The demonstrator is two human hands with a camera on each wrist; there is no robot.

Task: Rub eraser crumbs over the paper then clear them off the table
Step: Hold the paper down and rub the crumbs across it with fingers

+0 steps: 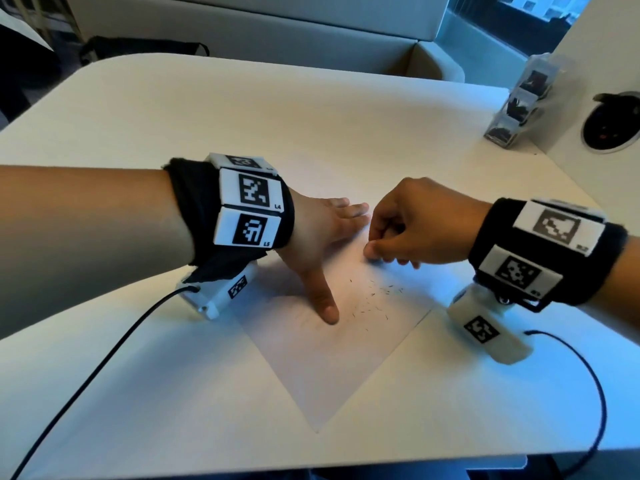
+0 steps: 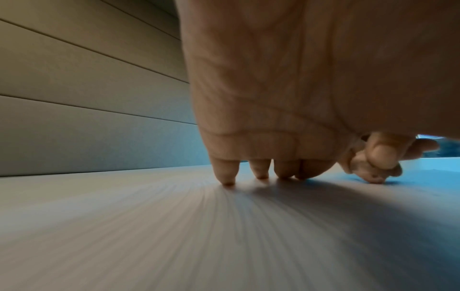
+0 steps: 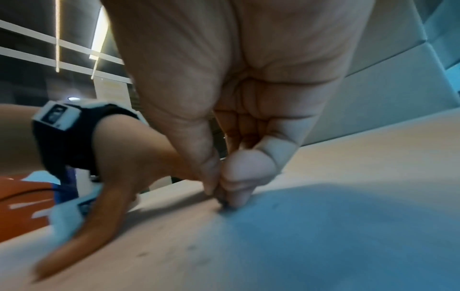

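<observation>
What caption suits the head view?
Left hand steadies paper; right hand pinches near dark crumbs.

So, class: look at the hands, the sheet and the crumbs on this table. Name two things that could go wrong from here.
1. The left hand holds down only the paper's far part; the near corner lies free and could swing or buckle under rubbing.
2. The eraser crumbs lie scattered close to the paper's right edge; the right hand, pinching something small and dark at the sheet, could push them onto the table.
</observation>
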